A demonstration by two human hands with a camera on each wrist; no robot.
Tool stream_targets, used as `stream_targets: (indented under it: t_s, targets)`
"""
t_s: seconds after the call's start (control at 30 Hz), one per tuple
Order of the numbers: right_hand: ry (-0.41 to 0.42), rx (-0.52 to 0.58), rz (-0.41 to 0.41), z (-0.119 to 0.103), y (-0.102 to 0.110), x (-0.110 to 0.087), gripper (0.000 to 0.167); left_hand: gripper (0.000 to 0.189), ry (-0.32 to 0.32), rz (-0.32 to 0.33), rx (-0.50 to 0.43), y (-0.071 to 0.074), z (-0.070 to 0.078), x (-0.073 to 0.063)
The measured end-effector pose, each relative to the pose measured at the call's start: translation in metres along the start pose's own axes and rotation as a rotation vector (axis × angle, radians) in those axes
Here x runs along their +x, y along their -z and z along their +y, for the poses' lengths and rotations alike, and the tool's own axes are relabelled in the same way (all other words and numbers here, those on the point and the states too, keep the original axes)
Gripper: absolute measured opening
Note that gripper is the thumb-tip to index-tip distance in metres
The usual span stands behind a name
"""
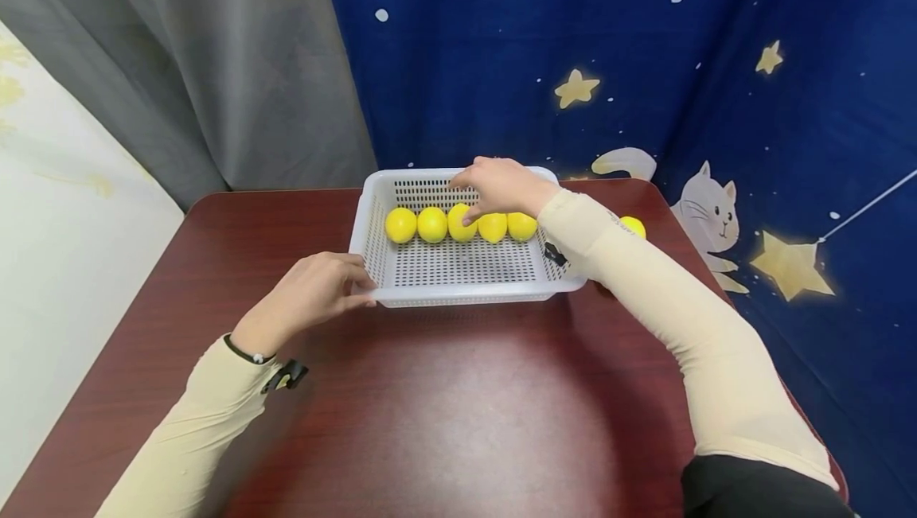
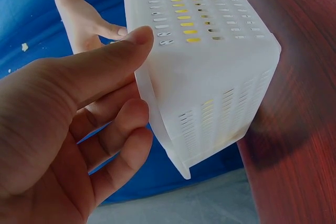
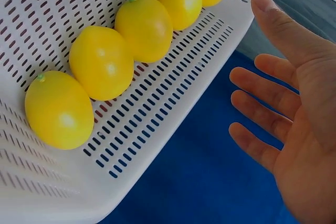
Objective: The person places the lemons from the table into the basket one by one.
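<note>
A white perforated plastic basket (image 1: pixel 466 293) sits on the table with several yellow lemons (image 1: pixel 432 225) in a row along its floor. At its near left corner my left hand (image 1: pixel 315 289) grips the rim; in the left wrist view the thumb (image 2: pixel 139 36) lies on the basket's edge and the other fingers curl by the rim. Above the lemons hovers my right hand (image 1: pixel 501 186), holding nothing. In the right wrist view its fingers (image 3: pixel 262 85) are spread and relaxed, apart from the lemons.
Another lemon (image 1: pixel 633 225) lies right of the basket, partly hidden behind the right sleeve (image 1: pixel 645 295). The dark red wooden table (image 1: pixel 444 414) ends at a blue curtain with stars (image 1: pixel 501 64) and a grey curtain (image 1: pixel 272 64) at the back. A white wall (image 1: pixel 64 223) stands left.
</note>
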State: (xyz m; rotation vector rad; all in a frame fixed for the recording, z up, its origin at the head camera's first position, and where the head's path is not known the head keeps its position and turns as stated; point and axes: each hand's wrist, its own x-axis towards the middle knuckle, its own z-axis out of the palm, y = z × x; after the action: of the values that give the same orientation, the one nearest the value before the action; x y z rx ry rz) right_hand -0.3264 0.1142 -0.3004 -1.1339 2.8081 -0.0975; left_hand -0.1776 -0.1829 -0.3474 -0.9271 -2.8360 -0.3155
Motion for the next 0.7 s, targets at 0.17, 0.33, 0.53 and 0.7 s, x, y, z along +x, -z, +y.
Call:
stream_targets:
  t_s: [0.17, 0.33, 0.53, 0.7]
  targets:
    - [-0.004, 0.006, -0.003, 0.004, 0.001, -0.008, 0.071, 0.016, 0.003, -0.004, 0.001, 0.001, 0.0, 0.0]
    - [-0.022, 0.004, -0.004, 0.013, 0.002, -0.02, 0.071, 0.016, 0.003, -0.012, -0.009, 0.001, 0.001, 0.001]
    - [-0.051, -0.011, -0.003, 0.024, -0.001, -0.035, 0.071, 0.016, 0.009, -0.009, -0.011, 0.001, 0.001, 0.001]
    - [-0.055, -0.005, 0.0, 0.029, -0.001, -0.044, 0.071, 0.016, 0.01, -0.002, -0.013, 0.001, 0.001, 0.0]
